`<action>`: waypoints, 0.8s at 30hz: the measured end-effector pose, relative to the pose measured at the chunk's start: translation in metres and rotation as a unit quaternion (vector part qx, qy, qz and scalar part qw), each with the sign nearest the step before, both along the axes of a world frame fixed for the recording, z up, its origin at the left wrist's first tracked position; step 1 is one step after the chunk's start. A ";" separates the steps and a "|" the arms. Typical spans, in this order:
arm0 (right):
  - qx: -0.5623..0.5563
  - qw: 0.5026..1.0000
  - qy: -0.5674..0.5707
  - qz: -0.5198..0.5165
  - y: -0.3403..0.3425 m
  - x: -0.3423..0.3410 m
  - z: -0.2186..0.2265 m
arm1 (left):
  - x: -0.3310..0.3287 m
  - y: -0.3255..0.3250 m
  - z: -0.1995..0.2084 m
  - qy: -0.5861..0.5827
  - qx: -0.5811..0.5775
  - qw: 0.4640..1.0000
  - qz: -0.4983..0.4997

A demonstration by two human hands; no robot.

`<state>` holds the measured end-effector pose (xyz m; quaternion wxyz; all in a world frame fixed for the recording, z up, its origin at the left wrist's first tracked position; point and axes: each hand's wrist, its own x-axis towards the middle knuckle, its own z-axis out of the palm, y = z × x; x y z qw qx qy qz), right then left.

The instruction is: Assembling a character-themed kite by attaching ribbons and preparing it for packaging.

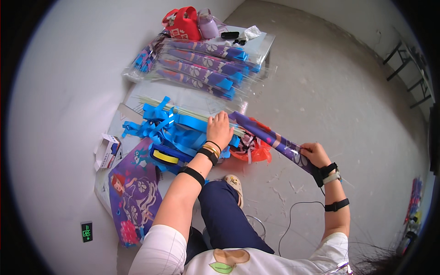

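A purple printed fabric roll, which looks like a rolled-up kite, slants over the floor to the right of the table. My right hand pinches its lower right end between thumb and fingers. My left hand is closed over a bundle of pale thin rods, beside the roll's upper end; the fingertips are partly hidden. Under and left of that hand lie tangled bright blue ribbon strips. A flat purple printed sheet with a doll-like figure hangs at the table's near left edge.
Rolled purple pieces in clear sleeves lie stacked on the far table. Behind them are a red bag and a lilac bottle. Nearer sit a blue tape dispenser, a small carton and a red plastic bag. A black cable trails below.
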<state>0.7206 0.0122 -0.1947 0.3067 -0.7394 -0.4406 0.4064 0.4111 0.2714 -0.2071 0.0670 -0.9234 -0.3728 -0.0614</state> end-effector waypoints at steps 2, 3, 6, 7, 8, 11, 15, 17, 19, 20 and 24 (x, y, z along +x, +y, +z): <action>0.035 0.999 -0.034 0.017 0.004 -0.006 0.009 | 0.002 -0.005 0.008 0.005 -0.005 1.000 0.009; 0.037 0.999 -0.034 0.018 0.007 -0.011 0.013 | 0.002 -0.007 0.013 0.011 -0.011 1.000 0.017; 0.047 0.995 -0.081 0.023 0.011 -0.019 0.020 | 0.001 -0.016 0.027 0.032 0.006 0.999 0.040; 0.056 0.995 -0.075 0.026 0.010 -0.018 0.020 | 0.000 -0.018 0.027 0.031 0.008 0.999 0.041; 0.067 0.995 -0.066 0.030 0.009 -0.017 0.019 | -0.004 -0.019 0.027 0.030 0.006 0.998 0.049; 0.065 0.997 -0.047 0.006 -0.004 -0.013 0.025 | -0.014 -0.024 0.029 0.031 0.002 0.998 0.050; 0.073 0.993 -0.094 0.008 -0.006 -0.022 0.044 | -0.016 -0.040 0.035 0.021 -0.001 0.999 0.035; 0.087 0.990 -0.110 0.011 -0.004 -0.030 0.047 | -0.013 -0.049 0.040 0.021 -0.006 0.999 0.040; 0.103 0.987 -0.126 0.014 -0.002 -0.043 0.049 | -0.012 -0.056 0.047 0.022 -0.009 0.999 0.045; 0.108 0.984 -0.139 0.021 -0.002 -0.052 0.051 | -0.011 -0.060 0.054 0.023 -0.033 0.997 0.061; 0.119 0.984 -0.131 0.032 -0.014 -0.067 0.055 | -0.023 -0.063 0.064 -0.048 0.014 0.996 0.078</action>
